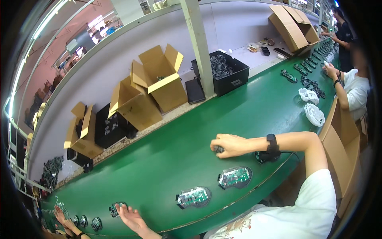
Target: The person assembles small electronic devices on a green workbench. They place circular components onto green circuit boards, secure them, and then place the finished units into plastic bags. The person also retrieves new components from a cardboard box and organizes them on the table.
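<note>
My right hand (230, 145), a dark band on its wrist, is closed over the green belt. Between its curled fingers a small dark grey part (218, 149) shows, mostly hidden. Toward the lower left my left hand (132, 218) has its fingers stretched out, the tips beside a small green circuit board in a dark housing (115, 209); whether they touch is unclear. Between my hands lie two mouse-shaped dark shells with exposed green boards, one nearer the middle (193, 197) and one farther right (235, 177). Another dark unit (262, 156) sits partly hidden under my right wrist.
The green belt (159, 159) runs past several open cardboard boxes (169, 93) and a black bin of dark parts (234, 77). White plastic bags (314, 114) lie to the right. Co-workers' hands (61, 217) work at far left, and other people (356, 85) at far right.
</note>
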`<move>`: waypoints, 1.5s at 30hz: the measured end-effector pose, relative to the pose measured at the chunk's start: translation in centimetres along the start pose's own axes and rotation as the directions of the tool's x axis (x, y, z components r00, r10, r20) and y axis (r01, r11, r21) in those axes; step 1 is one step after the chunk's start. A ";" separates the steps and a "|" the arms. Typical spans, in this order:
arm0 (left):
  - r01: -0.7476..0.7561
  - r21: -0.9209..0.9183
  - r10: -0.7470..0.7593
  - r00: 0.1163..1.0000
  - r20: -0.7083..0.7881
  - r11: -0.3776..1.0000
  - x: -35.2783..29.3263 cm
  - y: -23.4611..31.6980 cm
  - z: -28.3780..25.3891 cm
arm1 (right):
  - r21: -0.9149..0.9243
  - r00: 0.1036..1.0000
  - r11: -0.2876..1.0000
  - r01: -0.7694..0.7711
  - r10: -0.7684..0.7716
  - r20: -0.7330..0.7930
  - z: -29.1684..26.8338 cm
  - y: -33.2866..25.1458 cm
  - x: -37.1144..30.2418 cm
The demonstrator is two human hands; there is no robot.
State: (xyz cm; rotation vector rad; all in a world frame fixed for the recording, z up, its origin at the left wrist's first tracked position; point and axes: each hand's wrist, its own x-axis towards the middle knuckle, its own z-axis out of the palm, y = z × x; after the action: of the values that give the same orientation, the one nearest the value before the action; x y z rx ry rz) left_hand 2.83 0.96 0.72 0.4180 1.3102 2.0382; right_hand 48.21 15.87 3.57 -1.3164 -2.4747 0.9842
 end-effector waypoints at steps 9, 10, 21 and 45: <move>-0.228 0.565 -0.049 0.901 0.432 0.793 -4.9 1.5 5.6 | -0.279 0.981 0.958 0.058 -0.107 -0.163 -1.3 -2.5 -2.2; -0.312 0.636 -0.116 0.835 0.538 0.706 -5.9 1.3 6.7 | -0.323 0.970 0.943 0.074 -0.143 -0.195 -1.7 -2.5 -3.4; -0.923 0.324 -0.382 0.229 0.895 0.206 -11.2 -2.0 10.2 | -0.225 0.991 0.966 0.125 -0.110 0.080 3.0 -4.0 -9.0; -0.956 0.184 -0.382 0.085 0.920 0.230 -10.4 -2.1 15.5 | -0.466 0.905 0.780 -0.417 0.405 -0.131 -2.1 2.1 -17.4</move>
State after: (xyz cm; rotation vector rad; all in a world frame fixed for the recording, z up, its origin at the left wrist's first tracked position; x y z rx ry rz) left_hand 20.23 4.93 6.70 2.5351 1.2141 0.3129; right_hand 60.91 4.00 6.44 -2.0786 -2.5657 0.3920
